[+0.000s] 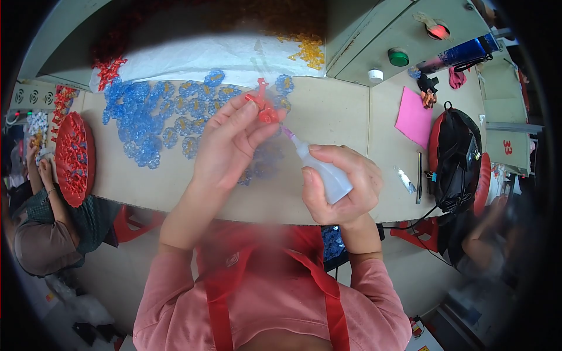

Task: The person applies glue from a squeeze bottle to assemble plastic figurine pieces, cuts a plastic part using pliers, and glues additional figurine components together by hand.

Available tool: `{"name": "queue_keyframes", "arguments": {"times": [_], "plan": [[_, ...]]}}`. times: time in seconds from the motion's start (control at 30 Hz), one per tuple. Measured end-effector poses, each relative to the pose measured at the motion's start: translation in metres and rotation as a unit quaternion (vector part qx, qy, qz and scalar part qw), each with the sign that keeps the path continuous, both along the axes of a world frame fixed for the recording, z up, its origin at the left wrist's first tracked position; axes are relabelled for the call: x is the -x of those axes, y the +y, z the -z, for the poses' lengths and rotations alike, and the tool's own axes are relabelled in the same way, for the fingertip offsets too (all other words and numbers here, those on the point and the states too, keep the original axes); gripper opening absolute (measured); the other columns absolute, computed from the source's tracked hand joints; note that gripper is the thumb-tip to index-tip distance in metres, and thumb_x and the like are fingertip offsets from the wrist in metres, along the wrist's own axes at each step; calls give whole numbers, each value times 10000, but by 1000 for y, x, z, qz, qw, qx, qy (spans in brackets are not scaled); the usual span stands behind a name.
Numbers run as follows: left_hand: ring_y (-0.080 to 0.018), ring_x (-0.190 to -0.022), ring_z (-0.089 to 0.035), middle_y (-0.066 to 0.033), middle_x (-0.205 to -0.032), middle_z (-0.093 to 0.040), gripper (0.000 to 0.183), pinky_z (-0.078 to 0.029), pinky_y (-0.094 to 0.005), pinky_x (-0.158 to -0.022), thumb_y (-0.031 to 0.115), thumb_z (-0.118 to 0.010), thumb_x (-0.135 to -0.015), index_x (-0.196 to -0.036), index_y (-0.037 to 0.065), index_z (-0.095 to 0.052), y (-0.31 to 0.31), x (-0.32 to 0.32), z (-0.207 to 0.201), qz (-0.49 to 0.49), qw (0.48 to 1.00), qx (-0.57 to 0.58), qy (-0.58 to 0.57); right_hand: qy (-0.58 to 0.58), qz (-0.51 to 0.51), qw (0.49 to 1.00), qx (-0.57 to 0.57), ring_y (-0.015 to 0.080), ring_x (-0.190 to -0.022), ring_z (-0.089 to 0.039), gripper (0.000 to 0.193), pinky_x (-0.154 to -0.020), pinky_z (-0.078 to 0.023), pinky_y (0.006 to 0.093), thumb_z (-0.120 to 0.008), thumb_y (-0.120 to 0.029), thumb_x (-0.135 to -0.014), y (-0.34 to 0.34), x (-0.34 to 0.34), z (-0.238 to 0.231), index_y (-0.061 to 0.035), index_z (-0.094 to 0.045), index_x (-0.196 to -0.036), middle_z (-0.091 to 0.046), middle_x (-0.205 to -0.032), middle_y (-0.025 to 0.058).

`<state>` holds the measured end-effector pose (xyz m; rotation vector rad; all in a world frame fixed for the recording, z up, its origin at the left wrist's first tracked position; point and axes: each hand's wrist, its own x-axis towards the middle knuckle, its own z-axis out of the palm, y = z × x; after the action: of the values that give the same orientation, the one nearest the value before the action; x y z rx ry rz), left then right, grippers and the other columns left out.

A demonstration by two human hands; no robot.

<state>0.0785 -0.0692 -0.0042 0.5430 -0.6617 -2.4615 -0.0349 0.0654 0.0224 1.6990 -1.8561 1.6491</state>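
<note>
Between the fingertips of my left hand (pixel 231 131) is a small red plastic figure (pixel 266 108), raised above the table. My right hand (pixel 351 181) is wrapped round a translucent squeeze bottle (pixel 329 175) with a narrow purple tip. That tip points up and left, close by the lower side of the red figure; whether they touch I cannot tell. Left of and behind my hands, many clear blue flower-shaped pieces (pixel 137 120) lie on the table, several with yellowish middles. A few more blue pieces show blurred beneath my left hand.
At left stands a red tray (pixel 89 158) of red pieces. White paper (pixel 205 67) lies in the box at the back, with yellow pieces (pixel 308 51) on it. To the right are a pink sheet (pixel 413 117), a black bag (pixel 459 158) and a pen (pixel 419 178). People sit at both sides.
</note>
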Motion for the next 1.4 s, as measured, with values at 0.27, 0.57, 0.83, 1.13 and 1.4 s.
{"name": "queue_keyframes", "arguments": {"times": [0.27, 0.57, 0.83, 1.13, 1.4], "plan": [[-249, -958, -604, -119, -946, -614, 191, -524, -279, -808, 116, -526, -885, -1023, -14, -542, -9, -3, 8, -21, 1000, -19, -7, -29, 50, 998, 18, 174, -532, -598, 218, -503, -482, 248, -671, -19, -662, -1, 4, -1, 13, -593, -863, -638, -725, 92], [-244, -993, -583, -139, -962, -600, 224, -512, -269, -852, 144, -532, -887, -997, -51, -542, -33, -6, 4, -140, 988, -63, -10, -313, 34, 913, -259, 161, -747, -607, 233, -632, -506, 276, -571, 9, -754, -41, 50, 56, -21, -488, -969, -581, -895, 86], [-255, -1003, -578, -139, -963, -595, 224, -495, -284, -872, 140, -533, -886, -1016, -43, -529, -33, -6, 7, -136, 988, -78, 2, 78, 31, 933, -350, 264, -843, -594, 247, -756, -467, 340, -610, -23, -677, -84, 58, 51, -65, -640, -919, -604, -930, 104], [-245, -990, -587, -125, -961, -600, 210, -495, -294, -865, 146, -531, -887, -1016, -19, -532, -25, -6, 10, -94, 993, -68, -9, 32, 81, 948, -307, 272, -825, -597, 264, -722, -483, 337, -662, -58, -674, -52, 55, 55, -85, -665, -937, -608, -939, 105], [-235, -982, -589, -125, -963, -598, 216, -497, -286, -867, 137, -507, -897, -1020, -40, -524, -17, 1, 17, -36, 997, -66, -20, 62, 34, 942, -329, 242, -789, -614, 303, -719, -492, 318, -678, -25, -674, -54, 63, 48, -81, -648, -970, -625, -878, 101]]}}
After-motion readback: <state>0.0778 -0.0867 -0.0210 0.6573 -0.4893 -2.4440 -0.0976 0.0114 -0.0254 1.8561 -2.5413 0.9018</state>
